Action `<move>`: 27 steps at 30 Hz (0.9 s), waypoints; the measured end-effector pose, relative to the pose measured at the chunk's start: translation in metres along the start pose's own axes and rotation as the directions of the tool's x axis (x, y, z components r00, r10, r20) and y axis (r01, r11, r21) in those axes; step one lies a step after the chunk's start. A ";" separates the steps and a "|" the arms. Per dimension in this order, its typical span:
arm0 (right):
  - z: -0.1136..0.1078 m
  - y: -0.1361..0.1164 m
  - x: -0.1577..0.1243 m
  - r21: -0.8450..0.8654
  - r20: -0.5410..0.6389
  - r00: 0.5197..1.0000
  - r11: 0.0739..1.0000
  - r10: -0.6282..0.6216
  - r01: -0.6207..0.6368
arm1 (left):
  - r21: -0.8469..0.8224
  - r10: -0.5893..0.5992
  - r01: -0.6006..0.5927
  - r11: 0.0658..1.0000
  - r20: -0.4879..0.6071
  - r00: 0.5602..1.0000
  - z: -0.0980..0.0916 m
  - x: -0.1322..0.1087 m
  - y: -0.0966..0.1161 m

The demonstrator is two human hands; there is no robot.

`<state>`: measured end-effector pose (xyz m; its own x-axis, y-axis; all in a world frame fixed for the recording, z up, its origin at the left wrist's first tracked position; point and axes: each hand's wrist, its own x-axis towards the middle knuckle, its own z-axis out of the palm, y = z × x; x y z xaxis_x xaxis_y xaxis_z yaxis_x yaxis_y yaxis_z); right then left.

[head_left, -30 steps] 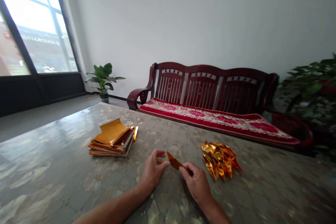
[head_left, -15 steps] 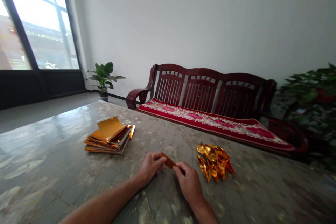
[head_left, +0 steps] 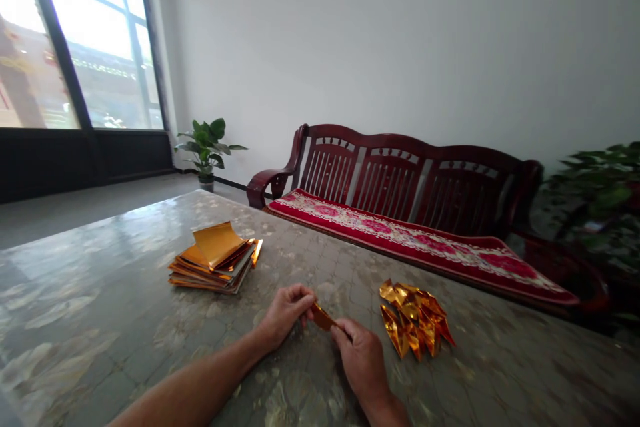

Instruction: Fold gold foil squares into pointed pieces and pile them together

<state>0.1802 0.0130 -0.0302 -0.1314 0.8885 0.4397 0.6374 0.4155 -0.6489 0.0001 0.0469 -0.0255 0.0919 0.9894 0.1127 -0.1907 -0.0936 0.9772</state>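
Note:
Between my two hands is a narrow folded piece of gold foil paper [head_left: 324,317], held just above the table. My left hand [head_left: 289,312] pinches its left end between thumb and fingers. At the other end, my right hand [head_left: 361,355] grips it, with the thumb on top; the fingertips are partly hidden. A stack of flat gold foil sheets [head_left: 213,263] lies to the left, its top sheets askew. Right of my right hand sits a cluster of folded gold foil pieces [head_left: 416,317] with pointed ends.
The table [head_left: 125,340] has a grey patterned, glossy top. Behind it stands a dark red wooden bench [head_left: 380,173] with a red floral cushion cover [head_left: 415,242]. Potted plants stand at the left [head_left: 207,147] and right [head_left: 600,193].
The view has turned slightly left, so the scene sits further right. Both hands still grip the folded foil paper, which has tilted a little and catches more light.

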 end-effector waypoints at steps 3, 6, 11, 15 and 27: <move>0.000 0.001 0.000 -0.022 0.011 1.000 1.000 0.011 -0.011 | 0.014 -0.016 0.016 1.000 -0.025 1.000 -0.002 0.001 -0.003; 0.000 0.002 -0.001 -0.033 0.007 1.000 0.999 0.010 -0.010 | 0.020 -0.035 0.036 0.999 -0.026 0.999 -0.002 0.001 -0.004; 0.001 0.000 0.000 -0.041 -0.012 1.000 0.999 -0.004 0.003 | 0.025 -0.081 0.080 0.996 0.027 0.996 -0.002 0.001 -0.003; 0.000 -0.003 0.000 -0.046 0.001 1.000 0.999 -0.025 0.025 | 0.019 -0.102 0.101 0.995 0.047 0.994 -0.003 0.000 -0.003; 0.001 -0.007 0.008 0.030 -0.011 1.000 1.000 -0.008 0.009 | -0.006 -0.091 0.092 0.996 0.014 0.996 -0.004 0.000 0.001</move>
<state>0.1737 0.0175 -0.0223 -0.1283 0.8827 0.4521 0.6134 0.4288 -0.6632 -0.0037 0.0473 -0.0248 0.1222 0.9922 0.0254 -0.1877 -0.0020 0.9822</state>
